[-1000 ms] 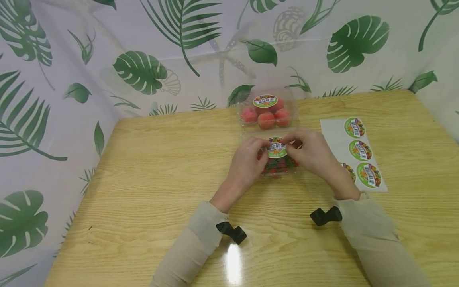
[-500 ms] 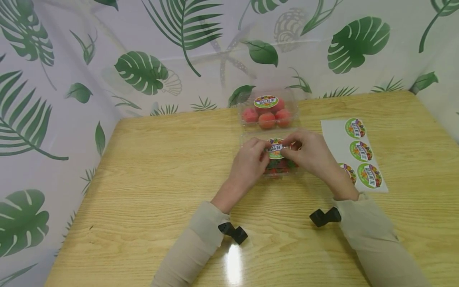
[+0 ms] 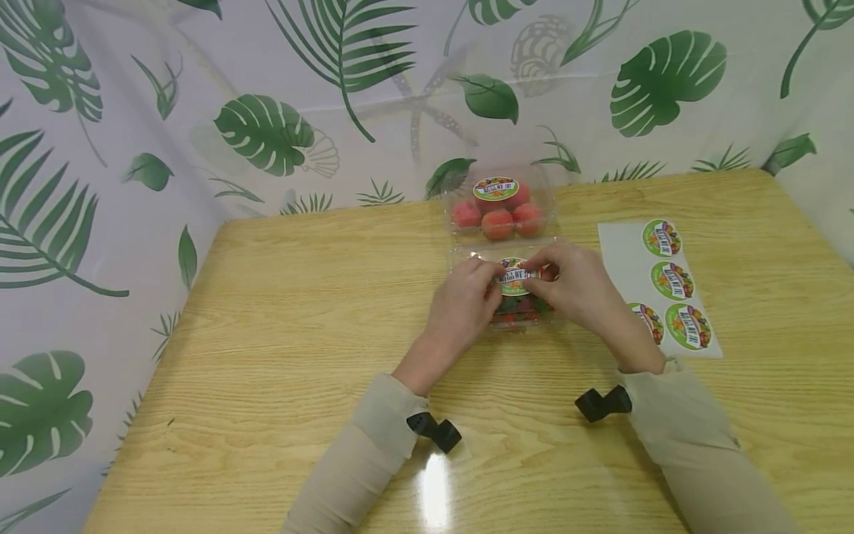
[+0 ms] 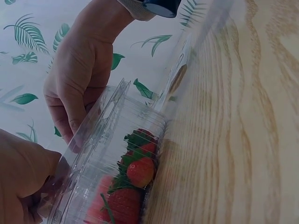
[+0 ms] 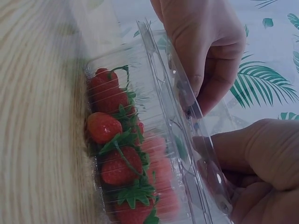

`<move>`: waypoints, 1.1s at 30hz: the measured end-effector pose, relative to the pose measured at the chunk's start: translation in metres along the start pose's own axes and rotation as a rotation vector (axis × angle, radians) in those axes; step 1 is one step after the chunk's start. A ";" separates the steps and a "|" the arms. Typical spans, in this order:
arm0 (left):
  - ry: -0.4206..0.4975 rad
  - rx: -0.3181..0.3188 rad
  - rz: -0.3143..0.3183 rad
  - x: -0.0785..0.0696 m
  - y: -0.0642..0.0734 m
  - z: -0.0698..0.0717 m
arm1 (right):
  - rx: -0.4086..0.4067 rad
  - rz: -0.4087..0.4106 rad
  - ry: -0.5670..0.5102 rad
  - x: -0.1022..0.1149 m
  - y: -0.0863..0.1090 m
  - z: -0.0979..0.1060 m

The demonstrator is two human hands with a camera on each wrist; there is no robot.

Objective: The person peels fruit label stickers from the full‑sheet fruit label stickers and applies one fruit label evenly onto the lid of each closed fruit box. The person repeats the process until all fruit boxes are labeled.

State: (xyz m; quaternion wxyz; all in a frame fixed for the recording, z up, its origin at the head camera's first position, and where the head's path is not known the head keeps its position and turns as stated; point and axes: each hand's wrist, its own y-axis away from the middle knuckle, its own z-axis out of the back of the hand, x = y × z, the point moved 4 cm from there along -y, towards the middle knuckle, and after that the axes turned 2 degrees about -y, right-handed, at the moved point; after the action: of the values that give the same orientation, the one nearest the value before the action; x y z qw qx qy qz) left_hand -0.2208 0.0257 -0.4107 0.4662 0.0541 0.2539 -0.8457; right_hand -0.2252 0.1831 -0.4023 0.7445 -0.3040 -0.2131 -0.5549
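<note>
A round fruit sticker (image 3: 514, 277) lies over the lid of a clear plastic box of strawberries (image 3: 517, 317). My left hand (image 3: 462, 300) pinches the sticker's left edge with thumb and forefinger. At its right edge, the thumb and forefinger of my right hand (image 3: 579, 285) do the same. Both hands are close over the lid, partly covering it. From the right wrist view, the fingers of both hands meet the lid's top, and strawberries (image 5: 120, 165) with green leaves show through the wall. The sticker's face is hidden from both wrist views.
Behind the strawberry box stands a second clear box of peach-like fruit (image 3: 497, 222), bearing a similar sticker (image 3: 496, 189). To the right lies a white sticker sheet (image 3: 620, 252) with several round stickers, partly under the right forearm. A leaf-patterned cloth (image 3: 373, 170) borders the wooden table (image 3: 300, 319).
The right thumb and fingertips have moved slightly inward over the sticker's right side. The left hand stays at the left edge, and the boxes stay in place.
</note>
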 end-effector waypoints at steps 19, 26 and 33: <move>-0.203 -0.002 -0.001 -0.001 0.004 0.001 | -0.006 0.036 0.041 0.001 -0.002 -0.004; -0.254 0.038 0.008 -0.001 0.002 -0.003 | 0.004 0.021 0.036 0.001 -0.002 -0.003; -0.251 0.054 -0.003 -0.002 0.001 -0.003 | 0.018 0.012 0.041 0.002 0.000 -0.003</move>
State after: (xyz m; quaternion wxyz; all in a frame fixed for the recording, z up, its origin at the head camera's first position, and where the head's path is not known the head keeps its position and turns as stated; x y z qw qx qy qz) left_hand -0.2194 0.0283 -0.4130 0.4916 -0.0399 0.1706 -0.8530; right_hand -0.2249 0.1800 -0.4028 0.7549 -0.2871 -0.2009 -0.5545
